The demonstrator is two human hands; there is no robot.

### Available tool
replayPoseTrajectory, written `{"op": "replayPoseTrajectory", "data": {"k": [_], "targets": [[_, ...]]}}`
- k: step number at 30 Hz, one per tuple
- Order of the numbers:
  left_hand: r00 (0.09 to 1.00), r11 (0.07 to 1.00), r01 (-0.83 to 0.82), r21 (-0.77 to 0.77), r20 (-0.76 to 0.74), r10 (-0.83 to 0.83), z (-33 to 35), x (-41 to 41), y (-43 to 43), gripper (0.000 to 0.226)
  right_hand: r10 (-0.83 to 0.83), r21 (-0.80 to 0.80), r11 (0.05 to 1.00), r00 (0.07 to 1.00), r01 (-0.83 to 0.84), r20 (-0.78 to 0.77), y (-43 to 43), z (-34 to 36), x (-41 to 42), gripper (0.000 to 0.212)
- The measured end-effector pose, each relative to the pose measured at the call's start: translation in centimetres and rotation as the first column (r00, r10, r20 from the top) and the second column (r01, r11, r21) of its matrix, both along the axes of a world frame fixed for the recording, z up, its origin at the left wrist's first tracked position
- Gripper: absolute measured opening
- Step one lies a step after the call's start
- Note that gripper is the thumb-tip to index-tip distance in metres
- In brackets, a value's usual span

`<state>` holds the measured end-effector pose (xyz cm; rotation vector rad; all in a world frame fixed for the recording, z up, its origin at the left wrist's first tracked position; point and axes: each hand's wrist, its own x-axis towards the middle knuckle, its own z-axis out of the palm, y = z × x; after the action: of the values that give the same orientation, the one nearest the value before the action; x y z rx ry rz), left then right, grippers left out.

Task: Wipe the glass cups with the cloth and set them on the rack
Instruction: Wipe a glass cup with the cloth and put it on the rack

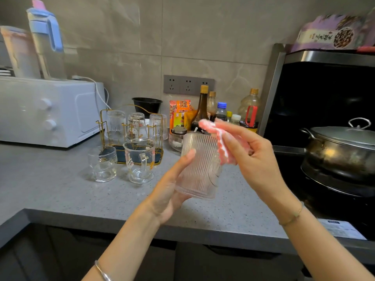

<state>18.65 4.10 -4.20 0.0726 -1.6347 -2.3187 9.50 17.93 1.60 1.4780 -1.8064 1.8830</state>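
Left hand (170, 191) gripped ribbed cup (199, 165), right hand (253, 155) pinched cloth (222, 148); three cups (134, 124) sat on rack (101, 122), two more cups (140, 159) stood before rack.

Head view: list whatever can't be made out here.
All in the head view:
1. Cloth: motion-blurred and bunched in the right hand, so its full extent is hidden.
2. Ribbed cup: the left hand covers part of its wall.
3. Rack: its base is hidden behind the mug.
4. Purple box: blurred, and cut off by the top edge.
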Motion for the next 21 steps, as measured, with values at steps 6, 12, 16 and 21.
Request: {"op": "replayPoseTrajectory", "data": {"k": [6,12,16,21], "targets": [[0.998,0.998,0.067,-0.015,0.002,-0.067,0.2,0.3,-0.2,0.076,0.106,0.282,0.955,0.993,-0.089,-0.044,0.7,1.1,-0.3,0.022],[0.975,0.967,0.223,0.122,-0.005,-0.224,0.2,0.3,0.3,0.072,0.114,0.257,0.960,0.993,-0.114,0.016,-0.3,0.4,0.1,0.024],[0.975,0.978,0.202,0.059,0.083,-0.206,0.4,0.2,0.7,0.056,0.017,0.094,0.995,0.997,-0.024,0.080,-0.9,-0.4,0.2,0.026],[0.992,0.907,0.064,-0.416,0.122,-0.013,2.2,1.0,1.4,0.076,-0.104,0.049,0.994,0.989,0.099,0.102,-0.9,-0.2,-0.7,0.026]]}}
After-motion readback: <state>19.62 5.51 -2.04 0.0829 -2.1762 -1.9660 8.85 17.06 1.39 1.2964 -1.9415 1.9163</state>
